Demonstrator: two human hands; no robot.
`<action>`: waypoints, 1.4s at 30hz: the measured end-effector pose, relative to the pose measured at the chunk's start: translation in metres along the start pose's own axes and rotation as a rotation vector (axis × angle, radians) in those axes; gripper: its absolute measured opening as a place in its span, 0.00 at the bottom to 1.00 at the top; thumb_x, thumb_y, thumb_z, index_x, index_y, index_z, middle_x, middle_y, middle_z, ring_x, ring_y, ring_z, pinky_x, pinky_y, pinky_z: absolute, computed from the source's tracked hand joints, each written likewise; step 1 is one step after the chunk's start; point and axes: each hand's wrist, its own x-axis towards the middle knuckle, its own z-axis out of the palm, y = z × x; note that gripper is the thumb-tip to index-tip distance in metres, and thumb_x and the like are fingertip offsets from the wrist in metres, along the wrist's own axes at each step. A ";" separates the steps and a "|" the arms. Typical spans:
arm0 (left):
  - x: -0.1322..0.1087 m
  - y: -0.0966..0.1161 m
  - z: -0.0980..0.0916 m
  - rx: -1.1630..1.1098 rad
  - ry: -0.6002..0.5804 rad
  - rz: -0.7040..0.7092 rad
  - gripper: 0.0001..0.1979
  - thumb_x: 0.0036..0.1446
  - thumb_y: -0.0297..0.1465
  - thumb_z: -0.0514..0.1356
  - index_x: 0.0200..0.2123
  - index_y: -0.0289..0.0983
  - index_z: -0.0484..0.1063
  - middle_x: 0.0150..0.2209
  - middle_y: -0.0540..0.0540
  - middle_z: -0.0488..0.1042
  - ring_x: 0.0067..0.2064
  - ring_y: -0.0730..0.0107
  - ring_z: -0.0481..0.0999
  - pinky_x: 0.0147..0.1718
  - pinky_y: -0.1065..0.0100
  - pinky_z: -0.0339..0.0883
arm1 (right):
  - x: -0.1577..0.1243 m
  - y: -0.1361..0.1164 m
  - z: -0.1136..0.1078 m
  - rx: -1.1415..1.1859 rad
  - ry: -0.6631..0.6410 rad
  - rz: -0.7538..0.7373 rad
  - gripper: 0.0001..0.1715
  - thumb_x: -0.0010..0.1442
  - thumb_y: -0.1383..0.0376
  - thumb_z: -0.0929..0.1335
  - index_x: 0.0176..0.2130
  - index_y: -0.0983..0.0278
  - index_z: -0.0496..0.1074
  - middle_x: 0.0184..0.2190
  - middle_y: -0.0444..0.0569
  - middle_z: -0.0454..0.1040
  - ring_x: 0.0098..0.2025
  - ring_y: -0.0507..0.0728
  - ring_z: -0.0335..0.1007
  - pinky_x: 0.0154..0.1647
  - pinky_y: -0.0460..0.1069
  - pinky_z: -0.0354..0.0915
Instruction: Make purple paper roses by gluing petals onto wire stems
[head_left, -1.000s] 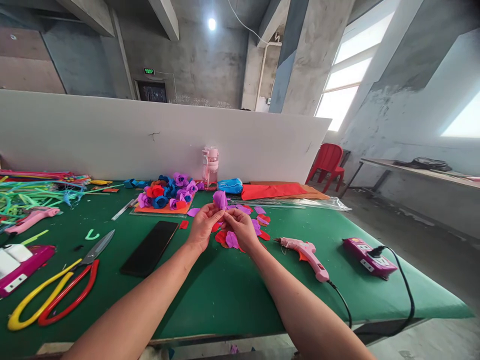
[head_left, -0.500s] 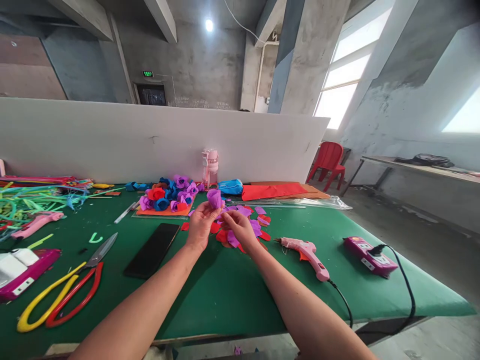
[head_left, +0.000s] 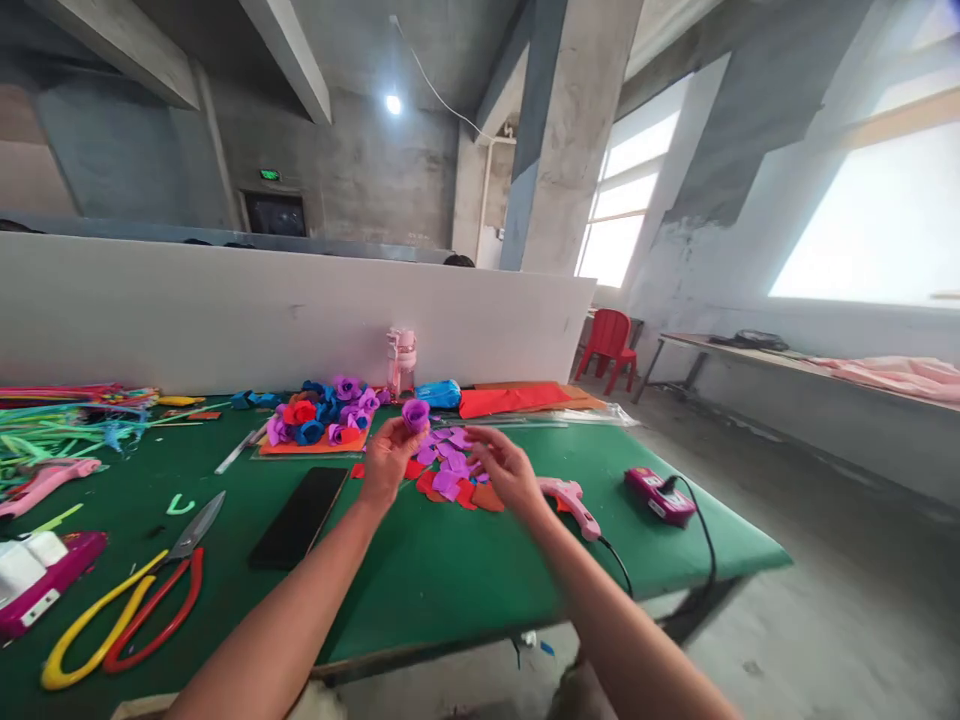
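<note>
Pinched in my left hand (head_left: 386, 458) is a purple paper flower (head_left: 415, 415), raised above the table with its cupped petals upward. My right hand (head_left: 504, 468) is apart from it, fingers spread and holding nothing that I can see, over the right side of the loose petals. These purple petals (head_left: 450, 462) and red petals (head_left: 466, 494) lie in a loose pile beneath and between the hands. A pink glue gun (head_left: 574, 505) rests just right of my right hand, its nozzle end hidden behind that hand.
Finished-looking flowers (head_left: 322, 410) sit on an orange sheet. A black phone (head_left: 298, 518), scissors (head_left: 176, 560) and a power strip (head_left: 45, 590) lie left. Another power strip (head_left: 660, 495) is right. A pink bottle (head_left: 401, 362) and red paper (head_left: 514, 399) stand and lie along the white partition (head_left: 225, 320).
My right hand has moved away from the flower to the right and its fingers have opened. The left hand still holds the flower, now tipped to show its centre. The view has shifted.
</note>
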 end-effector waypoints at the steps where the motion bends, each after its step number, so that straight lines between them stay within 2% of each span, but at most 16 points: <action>1: 0.001 0.000 -0.001 -0.011 0.006 -0.008 0.16 0.39 0.32 0.69 0.34 0.36 0.72 0.34 0.46 0.78 0.38 0.64 0.77 0.44 0.60 0.68 | -0.004 -0.006 -0.017 -0.046 0.023 -0.004 0.18 0.55 0.56 0.65 0.44 0.60 0.71 0.39 0.49 0.74 0.30 0.52 0.70 0.30 0.48 0.68; 4: 0.002 -0.002 -0.002 -0.045 0.010 -0.030 0.17 0.37 0.32 0.69 0.33 0.35 0.72 0.32 0.46 0.78 0.37 0.63 0.77 0.43 0.61 0.69 | -0.020 -0.013 -0.079 -0.314 0.146 0.058 0.17 0.55 0.56 0.64 0.42 0.61 0.73 0.35 0.48 0.75 0.32 0.54 0.70 0.31 0.48 0.66; 7: 0.001 -0.003 0.000 -0.065 -0.031 -0.058 0.18 0.37 0.32 0.70 0.34 0.35 0.72 0.30 0.47 0.78 0.36 0.65 0.77 0.42 0.62 0.69 | -0.042 -0.004 -0.131 -0.711 0.239 0.287 0.14 0.53 0.57 0.64 0.30 0.64 0.74 0.27 0.48 0.75 0.29 0.54 0.69 0.29 0.47 0.62; 9: -0.002 -0.002 0.002 -0.082 -0.075 -0.076 0.18 0.38 0.32 0.70 0.35 0.35 0.72 0.30 0.47 0.78 0.35 0.66 0.78 0.42 0.63 0.68 | -0.054 0.006 -0.149 -0.888 0.230 0.433 0.15 0.53 0.57 0.64 0.27 0.65 0.73 0.25 0.49 0.74 0.28 0.55 0.68 0.27 0.47 0.59; 11: -0.005 0.000 0.004 -0.097 -0.115 -0.102 0.18 0.39 0.32 0.69 0.36 0.35 0.72 0.29 0.47 0.78 0.33 0.67 0.78 0.41 0.64 0.68 | -0.061 0.015 -0.154 -0.936 0.179 0.550 0.15 0.51 0.56 0.65 0.23 0.64 0.72 0.21 0.48 0.73 0.27 0.54 0.67 0.25 0.46 0.56; 15: -0.008 0.000 0.005 -0.100 -0.125 -0.154 0.18 0.40 0.33 0.69 0.35 0.34 0.72 0.27 0.47 0.77 0.31 0.68 0.77 0.38 0.64 0.69 | -0.058 0.028 -0.148 -0.852 0.066 0.649 0.13 0.41 0.64 0.69 0.12 0.63 0.65 0.10 0.44 0.66 0.19 0.52 0.62 0.21 0.46 0.53; 18: -0.007 -0.001 0.004 -0.132 -0.107 -0.183 0.19 0.38 0.33 0.70 0.36 0.34 0.71 0.28 0.47 0.78 0.30 0.69 0.77 0.36 0.66 0.70 | -0.054 0.030 -0.144 -0.766 0.065 0.647 0.14 0.39 0.68 0.69 0.11 0.61 0.60 0.08 0.42 0.62 0.16 0.51 0.60 0.19 0.46 0.54; 23: -0.006 -0.002 0.001 -0.202 -0.091 -0.228 0.20 0.37 0.32 0.70 0.36 0.34 0.71 0.27 0.48 0.78 0.28 0.72 0.77 0.34 0.68 0.70 | -0.051 0.023 -0.132 -0.514 0.151 0.631 0.12 0.45 0.60 0.68 0.20 0.60 0.60 0.16 0.45 0.71 0.18 0.54 0.67 0.19 0.49 0.64; 25: -0.006 -0.002 0.000 -0.222 -0.086 -0.244 0.19 0.37 0.31 0.70 0.36 0.35 0.71 0.28 0.48 0.78 0.28 0.72 0.77 0.34 0.67 0.71 | -0.049 0.014 -0.122 -0.338 0.219 0.560 0.13 0.45 0.58 0.69 0.27 0.61 0.63 0.22 0.46 0.73 0.22 0.54 0.70 0.24 0.49 0.68; 27: -0.006 -0.002 0.000 -0.232 -0.081 -0.266 0.19 0.37 0.31 0.70 0.35 0.35 0.72 0.29 0.48 0.79 0.28 0.72 0.77 0.34 0.67 0.71 | -0.046 0.001 -0.109 -0.105 0.280 0.468 0.18 0.42 0.59 0.73 0.32 0.62 0.65 0.24 0.45 0.73 0.25 0.52 0.71 0.28 0.49 0.70; 29: -0.006 -0.002 0.000 -0.242 -0.080 -0.292 0.19 0.36 0.31 0.71 0.35 0.35 0.73 0.29 0.47 0.79 0.28 0.72 0.77 0.34 0.67 0.71 | -0.043 -0.014 -0.094 0.088 0.259 0.459 0.19 0.40 0.61 0.74 0.32 0.62 0.67 0.23 0.43 0.70 0.23 0.51 0.69 0.27 0.48 0.69; 31: -0.007 -0.002 0.000 -0.251 -0.084 -0.310 0.19 0.36 0.31 0.71 0.34 0.34 0.73 0.29 0.47 0.79 0.27 0.72 0.77 0.34 0.67 0.71 | -0.040 -0.027 -0.078 0.173 0.208 0.493 0.19 0.42 0.57 0.74 0.30 0.62 0.66 0.22 0.42 0.68 0.20 0.49 0.64 0.21 0.46 0.65; 33: -0.007 -0.002 0.000 -0.253 -0.083 -0.313 0.19 0.35 0.30 0.71 0.34 0.34 0.73 0.28 0.47 0.79 0.27 0.72 0.77 0.34 0.67 0.71 | -0.038 -0.035 -0.061 0.148 0.179 0.445 0.20 0.46 0.50 0.72 0.29 0.62 0.65 0.21 0.41 0.67 0.19 0.48 0.61 0.18 0.45 0.61; 35: -0.008 -0.003 0.000 -0.244 -0.080 -0.302 0.18 0.36 0.30 0.71 0.34 0.34 0.72 0.28 0.48 0.78 0.27 0.72 0.77 0.34 0.67 0.71 | -0.037 -0.037 -0.045 0.046 0.141 0.359 0.22 0.49 0.47 0.69 0.31 0.62 0.64 0.18 0.39 0.65 0.19 0.48 0.59 0.19 0.44 0.59; 39: -0.009 -0.005 0.000 -0.197 -0.058 -0.276 0.18 0.37 0.31 0.70 0.34 0.34 0.73 0.28 0.47 0.78 0.27 0.72 0.77 0.34 0.66 0.71 | -0.035 -0.030 -0.018 -0.145 0.082 0.243 0.23 0.52 0.46 0.66 0.34 0.62 0.65 0.16 0.39 0.64 0.18 0.50 0.58 0.19 0.45 0.56; 42: -0.009 -0.006 0.000 -0.183 -0.046 -0.280 0.18 0.38 0.32 0.70 0.34 0.34 0.73 0.29 0.47 0.78 0.28 0.71 0.77 0.34 0.65 0.72 | -0.032 -0.026 -0.003 -0.190 0.076 0.183 0.22 0.54 0.47 0.65 0.35 0.62 0.66 0.17 0.39 0.64 0.18 0.50 0.58 0.18 0.45 0.55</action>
